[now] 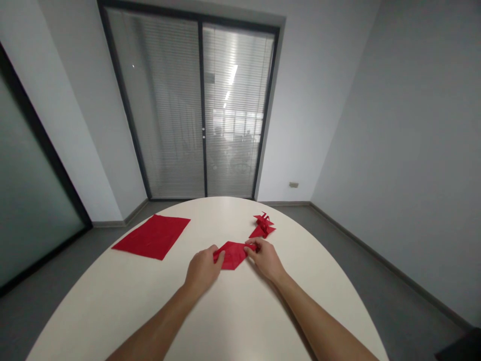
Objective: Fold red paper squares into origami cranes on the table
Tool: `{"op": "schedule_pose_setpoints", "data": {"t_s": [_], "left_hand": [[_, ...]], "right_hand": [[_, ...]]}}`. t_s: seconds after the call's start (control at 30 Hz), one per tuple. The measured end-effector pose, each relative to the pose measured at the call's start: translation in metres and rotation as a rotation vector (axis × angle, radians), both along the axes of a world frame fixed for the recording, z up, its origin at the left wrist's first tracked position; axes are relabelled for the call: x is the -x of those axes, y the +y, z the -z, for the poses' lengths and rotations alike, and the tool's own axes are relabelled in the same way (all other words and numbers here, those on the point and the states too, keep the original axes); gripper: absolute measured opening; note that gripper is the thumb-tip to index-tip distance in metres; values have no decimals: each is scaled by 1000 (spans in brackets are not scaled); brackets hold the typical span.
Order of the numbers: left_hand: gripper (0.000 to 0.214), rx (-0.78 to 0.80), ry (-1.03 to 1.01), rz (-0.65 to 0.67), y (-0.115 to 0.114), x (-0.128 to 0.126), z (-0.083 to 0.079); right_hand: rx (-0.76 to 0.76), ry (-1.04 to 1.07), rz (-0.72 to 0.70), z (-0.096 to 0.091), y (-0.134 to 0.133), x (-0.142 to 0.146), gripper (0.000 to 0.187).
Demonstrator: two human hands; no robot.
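Note:
A partly folded red paper (pixel 233 254) lies on the round white table (pixel 225 311) in front of me. My left hand (pixel 203 269) pinches its left corner with closed fingers. My right hand (pixel 265 258) pinches its right edge, fingers closed too. Just beyond my right hand sit finished red folded paper figures (pixel 263 225), apart from both hands.
A flat stack of red paper sheets (pixel 153 236) lies at the table's left side. Beyond the table is grey floor, a glass door with blinds (pixel 203 110) and white walls. A glass partition stands at the left.

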State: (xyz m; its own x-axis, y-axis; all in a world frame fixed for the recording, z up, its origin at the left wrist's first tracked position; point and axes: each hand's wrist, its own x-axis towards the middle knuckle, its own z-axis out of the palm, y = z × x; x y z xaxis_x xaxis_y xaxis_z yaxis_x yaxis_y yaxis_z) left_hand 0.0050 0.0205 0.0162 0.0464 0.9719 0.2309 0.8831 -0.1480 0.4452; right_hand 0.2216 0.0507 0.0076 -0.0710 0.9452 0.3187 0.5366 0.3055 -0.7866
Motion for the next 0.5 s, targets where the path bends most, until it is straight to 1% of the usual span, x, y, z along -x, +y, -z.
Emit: {"op": "schedule_pose_setpoints", "data": {"t_s": [0.1, 0.2, 0.27, 0.33, 0.4, 0.5], "left_hand": [[38, -29, 146, -21, -1, 1, -2], [44, -34, 249, -35, -2, 3, -4], [44, -38, 291, -34, -3, 5, -5], [43, -46, 317, -36, -4, 5, -6], [43, -59, 332, -42, -4, 5, -7], [39, -78, 347, -47, -5, 4, -8]], "right_hand": [[6, -57, 7, -1, -1, 0, 17], [4, -174, 22, -2, -4, 0, 15], [-64, -264, 28, -5, -7, 2, 16], [-183, -345, 5, -10, -13, 5, 19], [-260, -412, -65, -16, -20, 10, 21], [-270, -447, -269, -21, -32, 19, 26]]}}
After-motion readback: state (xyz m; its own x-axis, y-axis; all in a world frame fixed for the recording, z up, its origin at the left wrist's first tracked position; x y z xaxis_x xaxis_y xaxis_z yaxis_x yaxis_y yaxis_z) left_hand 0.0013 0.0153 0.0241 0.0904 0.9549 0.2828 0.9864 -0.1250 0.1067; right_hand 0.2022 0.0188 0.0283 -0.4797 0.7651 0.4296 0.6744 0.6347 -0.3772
